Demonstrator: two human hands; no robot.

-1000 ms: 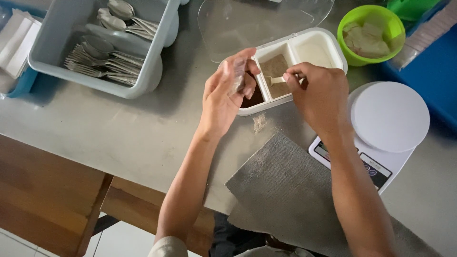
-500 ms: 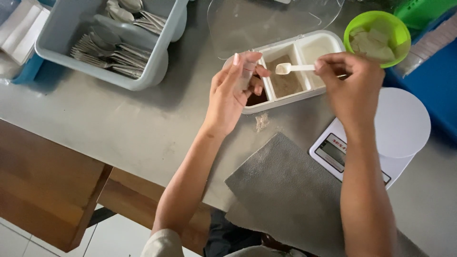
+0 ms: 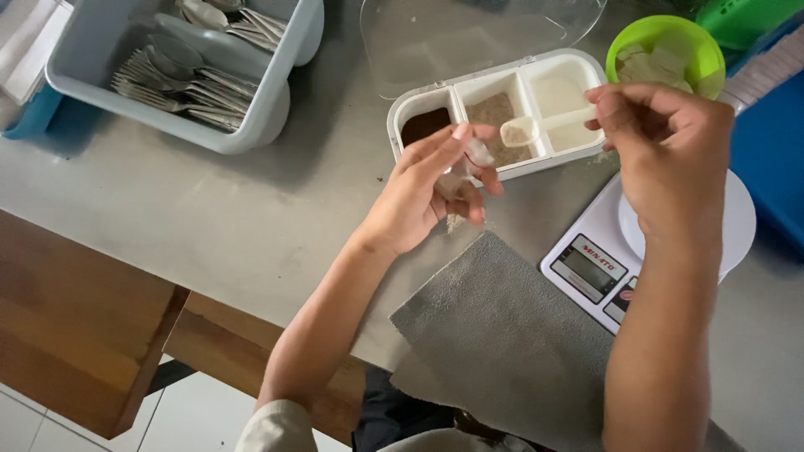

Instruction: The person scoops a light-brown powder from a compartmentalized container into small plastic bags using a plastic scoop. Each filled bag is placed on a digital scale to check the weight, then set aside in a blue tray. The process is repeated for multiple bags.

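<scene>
My left hand (image 3: 427, 188) holds a small clear plastic bag (image 3: 469, 163) pinched between the fingers, just in front of a white three-compartment container (image 3: 402, 113). The compartments hold dark brown, tan and white powders. My right hand (image 3: 670, 146) grips a small white plastic spoon (image 3: 532, 127) by its handle. The spoon's bowl hovers over the tan middle compartment, close to the bag's mouth. A little spilled powder (image 3: 456, 224) lies on the counter below my left hand.
A white digital kitchen scale (image 3: 603, 259) sits under my right forearm. A grey cloth (image 3: 502, 335) lies at the counter's front edge. A grey tub of metal spoons (image 3: 167, 125) stands far left, a green bowl (image 3: 703, 50) far right, and a clear lid (image 3: 435, 42) behind the container.
My right hand lifted the spoon out of the tan compartment and moved right. The spoon now points toward the bag, which my left hand holds a little nearer to me.
</scene>
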